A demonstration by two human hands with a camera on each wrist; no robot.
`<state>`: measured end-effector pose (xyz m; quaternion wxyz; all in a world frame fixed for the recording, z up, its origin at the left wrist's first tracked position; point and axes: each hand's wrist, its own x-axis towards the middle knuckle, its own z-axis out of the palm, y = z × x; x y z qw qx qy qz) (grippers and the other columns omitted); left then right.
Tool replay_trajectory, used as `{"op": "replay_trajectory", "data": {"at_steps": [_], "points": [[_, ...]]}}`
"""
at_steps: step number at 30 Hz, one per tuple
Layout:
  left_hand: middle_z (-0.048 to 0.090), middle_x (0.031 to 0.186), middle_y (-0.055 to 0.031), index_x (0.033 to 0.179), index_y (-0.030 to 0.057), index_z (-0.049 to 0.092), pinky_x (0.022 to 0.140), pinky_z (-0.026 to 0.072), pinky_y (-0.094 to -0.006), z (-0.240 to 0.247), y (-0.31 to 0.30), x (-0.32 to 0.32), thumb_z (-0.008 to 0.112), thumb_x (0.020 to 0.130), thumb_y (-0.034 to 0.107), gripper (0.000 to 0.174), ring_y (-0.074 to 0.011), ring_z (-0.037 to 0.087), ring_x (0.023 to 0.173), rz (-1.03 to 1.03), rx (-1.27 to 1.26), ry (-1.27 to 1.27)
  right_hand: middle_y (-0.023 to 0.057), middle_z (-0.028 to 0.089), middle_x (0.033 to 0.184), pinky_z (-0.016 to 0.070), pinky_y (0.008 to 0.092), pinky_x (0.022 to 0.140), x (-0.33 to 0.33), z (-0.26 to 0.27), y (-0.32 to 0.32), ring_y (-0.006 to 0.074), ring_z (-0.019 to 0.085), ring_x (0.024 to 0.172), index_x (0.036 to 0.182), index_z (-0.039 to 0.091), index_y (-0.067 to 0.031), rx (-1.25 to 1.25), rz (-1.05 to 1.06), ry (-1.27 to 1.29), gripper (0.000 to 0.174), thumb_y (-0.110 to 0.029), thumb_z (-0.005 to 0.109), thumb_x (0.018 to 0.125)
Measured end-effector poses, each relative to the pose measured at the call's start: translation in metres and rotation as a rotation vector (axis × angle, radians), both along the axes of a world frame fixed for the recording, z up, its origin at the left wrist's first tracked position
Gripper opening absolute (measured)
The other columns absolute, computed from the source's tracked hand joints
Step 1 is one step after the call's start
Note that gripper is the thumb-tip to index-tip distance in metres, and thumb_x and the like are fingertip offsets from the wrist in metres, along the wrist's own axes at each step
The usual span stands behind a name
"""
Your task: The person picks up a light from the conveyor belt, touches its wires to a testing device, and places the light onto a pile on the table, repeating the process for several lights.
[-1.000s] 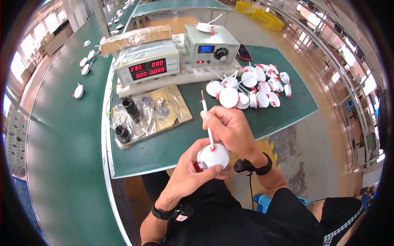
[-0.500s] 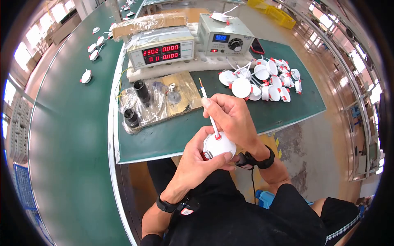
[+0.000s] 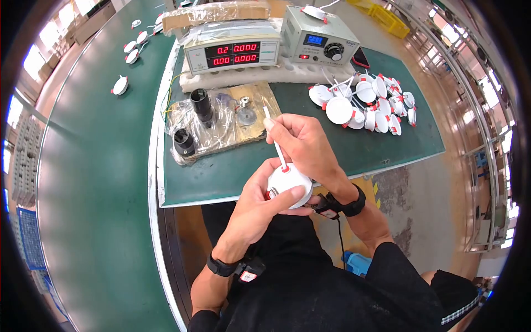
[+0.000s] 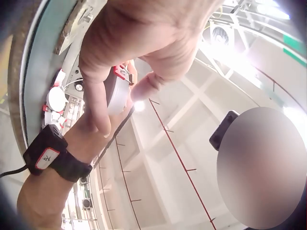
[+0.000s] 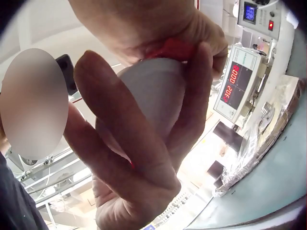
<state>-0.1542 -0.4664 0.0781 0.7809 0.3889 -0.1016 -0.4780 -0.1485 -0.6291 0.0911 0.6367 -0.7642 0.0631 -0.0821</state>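
Note:
A round white downlight [image 3: 290, 185] with red spring clips is held in my left hand [image 3: 251, 213], thumb across its face and fingers round its side, above the table's front edge. From a red grommet on the lamp rises a white cable [image 3: 280, 152]. My right hand [image 3: 305, 146] pinches this cable between thumb and forefinger, partway up. Its upper end overlaps the wooden board [image 3: 260, 130] in the head view. In the left wrist view the lamp's side [image 4: 117, 98] shows between the fingers. The right wrist view shows the lamp's pale body [image 5: 158, 91] behind fingers.
On the board stand two black sockets [image 3: 201, 105] among plastic film. Behind it are a red-digit meter [image 3: 235, 55] and a grey box with a dial [image 3: 321, 41]. A pile of downlights [image 3: 359, 105] lies at right. More lamps [image 3: 120, 86] rest on the green left bench.
Both hands, still gripping the lamp and cable, have moved left relative to the board, bringing the cable end over its edge in view. The head view has shifted. The meter digits changed.

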Motion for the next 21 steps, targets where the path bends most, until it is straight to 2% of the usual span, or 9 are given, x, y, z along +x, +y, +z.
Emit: {"op": "replay_trajectory", "data": {"at_steps": [3, 6, 9, 18, 21], "points": [[0.066, 0.118, -0.0186, 0.133, 0.0006, 0.044, 0.082, 0.0655, -0.0437, -0.012, -0.003, 0.001, 0.065, 0.093, 0.002, 0.045, -0.0355, 0.073, 0.1, 0.05, 0.029, -0.071, 0.0016, 0.055, 0.06, 0.038, 0.0284, 0.05, 0.004, 0.001, 0.003, 0.0058, 0.047, 0.056, 0.079, 0.063, 0.0042, -0.063, -0.003, 0.046, 0.033, -0.022, 0.058, 0.098], [0.066, 0.117, -0.0182, 0.131, 0.0002, 0.045, 0.081, 0.066, -0.0419, -0.019, -0.006, 0.009, 0.064, 0.093, 0.0, 0.043, -0.036, 0.073, 0.098, 0.059, 0.016, -0.014, 0.0018, 0.055, 0.059, 0.0374, 0.0283, 0.049, 0.015, -0.01, -0.002, 0.0058, 0.048, 0.055, 0.078, 0.064, 0.0038, -0.124, 0.021, 0.074, 0.034, -0.023, 0.058, 0.098], [0.066, 0.115, -0.0178, 0.131, -0.0004, 0.045, 0.081, 0.0662, -0.0413, -0.037, -0.013, 0.025, 0.064, 0.093, 0.001, 0.042, -0.0374, 0.073, 0.098, 0.061, -0.016, 0.063, 0.0006, 0.054, 0.058, 0.0363, 0.0283, 0.049, 0.036, -0.036, -0.015, 0.0059, 0.046, 0.053, 0.078, 0.065, 0.0033, -0.047, 0.097, 0.163, 0.036, -0.024, 0.057, 0.098], [0.06, 0.125, -0.019, 0.134, -0.0027, 0.044, 0.098, 0.0601, -0.0441, -0.058, -0.019, 0.049, 0.061, 0.097, 0.002, 0.041, -0.0396, 0.067, 0.112, 0.092, -0.128, 0.204, -0.0032, 0.048, 0.056, 0.0327, 0.0276, 0.047, 0.074, -0.077, -0.031, 0.0056, 0.041, 0.05, 0.079, 0.066, 0.0014, -0.014, 0.168, 0.251, 0.036, -0.026, 0.056, 0.1], [0.06, 0.125, -0.0192, 0.136, -0.0037, 0.043, 0.098, 0.0603, -0.0434, -0.059, -0.018, 0.055, 0.061, 0.097, 0.003, 0.043, -0.0403, 0.067, 0.112, 0.07, -0.104, 0.185, -0.0036, 0.048, 0.056, 0.0322, 0.0275, 0.047, 0.077, -0.075, -0.028, 0.0053, 0.04, 0.051, 0.079, 0.065, 0.0006, -0.007, 0.148, 0.257, 0.037, -0.028, 0.056, 0.101]]}}
